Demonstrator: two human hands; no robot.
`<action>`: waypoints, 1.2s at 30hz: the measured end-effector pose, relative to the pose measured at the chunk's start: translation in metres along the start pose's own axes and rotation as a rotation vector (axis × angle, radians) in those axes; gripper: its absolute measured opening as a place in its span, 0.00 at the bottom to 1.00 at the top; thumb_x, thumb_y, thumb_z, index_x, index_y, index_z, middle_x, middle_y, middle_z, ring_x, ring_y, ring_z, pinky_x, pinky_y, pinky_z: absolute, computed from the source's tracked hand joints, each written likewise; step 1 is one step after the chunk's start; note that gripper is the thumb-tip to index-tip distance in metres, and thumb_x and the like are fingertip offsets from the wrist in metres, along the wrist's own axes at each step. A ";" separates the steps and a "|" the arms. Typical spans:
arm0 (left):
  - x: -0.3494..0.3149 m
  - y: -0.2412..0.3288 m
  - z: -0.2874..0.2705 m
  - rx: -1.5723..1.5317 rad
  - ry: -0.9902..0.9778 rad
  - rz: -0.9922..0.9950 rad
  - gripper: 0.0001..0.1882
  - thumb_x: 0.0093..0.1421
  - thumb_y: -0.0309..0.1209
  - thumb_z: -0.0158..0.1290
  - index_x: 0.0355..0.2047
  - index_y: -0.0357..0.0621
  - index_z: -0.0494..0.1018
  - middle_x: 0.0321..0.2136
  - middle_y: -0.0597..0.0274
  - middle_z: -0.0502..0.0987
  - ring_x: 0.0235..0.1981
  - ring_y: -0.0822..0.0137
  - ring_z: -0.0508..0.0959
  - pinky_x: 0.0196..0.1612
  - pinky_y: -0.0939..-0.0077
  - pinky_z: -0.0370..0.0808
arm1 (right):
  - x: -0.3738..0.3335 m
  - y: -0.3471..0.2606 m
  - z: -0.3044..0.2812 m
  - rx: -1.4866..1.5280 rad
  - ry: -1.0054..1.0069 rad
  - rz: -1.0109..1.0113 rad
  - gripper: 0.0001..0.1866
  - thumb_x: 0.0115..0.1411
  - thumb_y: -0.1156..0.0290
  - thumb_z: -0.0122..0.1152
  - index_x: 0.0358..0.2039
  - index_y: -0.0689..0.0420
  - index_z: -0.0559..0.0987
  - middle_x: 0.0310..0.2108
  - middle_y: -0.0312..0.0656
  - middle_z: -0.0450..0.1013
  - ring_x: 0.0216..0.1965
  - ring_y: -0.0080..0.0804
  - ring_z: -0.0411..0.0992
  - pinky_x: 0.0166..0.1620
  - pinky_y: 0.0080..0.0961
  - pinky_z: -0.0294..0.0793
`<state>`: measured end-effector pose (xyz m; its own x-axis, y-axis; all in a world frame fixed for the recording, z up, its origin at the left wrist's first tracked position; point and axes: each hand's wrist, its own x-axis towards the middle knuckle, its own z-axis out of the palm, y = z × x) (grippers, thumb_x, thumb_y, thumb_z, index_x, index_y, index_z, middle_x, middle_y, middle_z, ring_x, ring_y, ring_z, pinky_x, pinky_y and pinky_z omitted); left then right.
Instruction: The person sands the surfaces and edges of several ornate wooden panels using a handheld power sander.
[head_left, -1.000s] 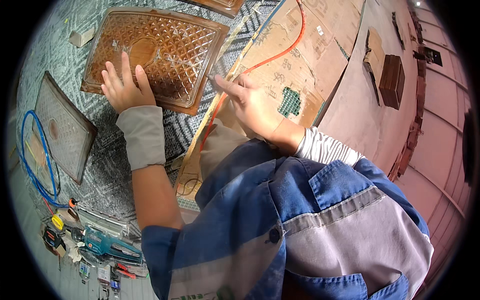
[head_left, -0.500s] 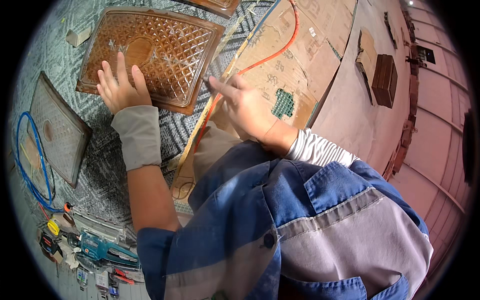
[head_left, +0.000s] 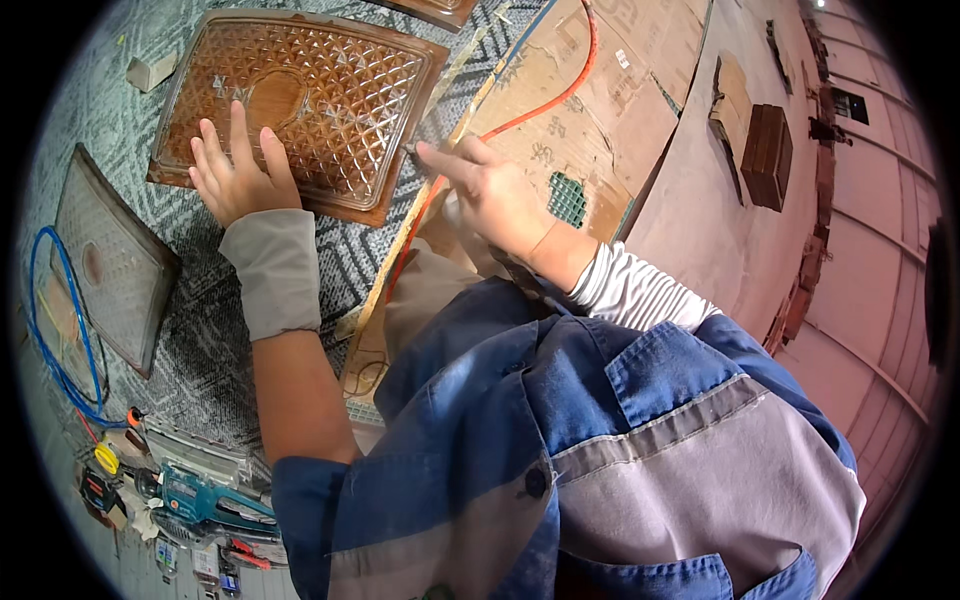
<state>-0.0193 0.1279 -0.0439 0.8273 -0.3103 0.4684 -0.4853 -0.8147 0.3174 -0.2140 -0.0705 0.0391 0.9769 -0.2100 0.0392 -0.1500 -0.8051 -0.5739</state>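
A glossy brown wooden-looking panel [head_left: 340, 90] with a raised diamond pattern and a plain oval in its middle lies on the grey patterned carpet. My left hand [head_left: 238, 170] rests on its near left part, fingers spread. At the panel's right edge is my right hand [head_left: 492, 195], index finger stretched forward and the other fingers curled. A small dark piece [head_left: 411, 154] shows by that fingertip; its kind is too blurred to tell, and the palm side of the hand is hidden.
A greyish panel [head_left: 110, 260] with an oval leans at left, beside a coiled blue hose [head_left: 62, 340]. A teal power tool [head_left: 205, 500] lies among tools at lower left. An orange-red hose [head_left: 545, 108] crosses the cardboard [head_left: 640, 110]. A small block [head_left: 150, 72] sits beyond the panel.
My right hand has shifted slightly farther away along the panel's right edge. My left hand stays in place on the panel.
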 end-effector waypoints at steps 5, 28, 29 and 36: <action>0.001 0.001 0.000 0.005 -0.007 -0.015 0.26 0.70 0.47 0.46 0.67 0.64 0.66 0.67 0.47 0.64 0.68 0.43 0.62 0.69 0.41 0.53 | -0.013 -0.008 -0.001 -0.095 -0.270 0.013 0.28 0.57 0.74 0.58 0.60 0.45 0.77 0.40 0.40 0.70 0.43 0.42 0.75 0.51 0.58 0.65; 0.004 0.001 -0.007 0.017 -0.012 0.033 0.25 0.70 0.46 0.46 0.66 0.60 0.68 0.65 0.43 0.66 0.66 0.39 0.64 0.66 0.40 0.58 | 0.061 0.050 -0.038 -0.281 -0.374 -0.597 0.36 0.50 0.80 0.59 0.60 0.35 0.78 0.47 0.38 0.75 0.42 0.38 0.78 0.42 0.31 0.83; 0.003 0.001 -0.007 0.013 -0.015 0.035 0.25 0.70 0.46 0.46 0.66 0.60 0.68 0.65 0.43 0.66 0.66 0.39 0.64 0.66 0.40 0.58 | 0.064 0.050 -0.037 -0.268 -0.377 -0.614 0.36 0.51 0.80 0.58 0.60 0.35 0.77 0.48 0.38 0.75 0.43 0.38 0.78 0.42 0.31 0.83; 0.004 0.003 -0.009 0.023 -0.041 0.007 0.25 0.70 0.46 0.46 0.65 0.60 0.69 0.65 0.43 0.66 0.66 0.39 0.63 0.67 0.41 0.57 | 0.064 0.051 -0.046 -0.244 -0.436 -0.582 0.38 0.49 0.80 0.60 0.61 0.35 0.76 0.48 0.40 0.74 0.40 0.37 0.79 0.40 0.30 0.83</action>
<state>-0.0198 0.1283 -0.0332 0.8347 -0.3356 0.4366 -0.4851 -0.8234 0.2945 -0.1663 -0.1504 0.0504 0.8730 0.4819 -0.0753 0.4267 -0.8294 -0.3607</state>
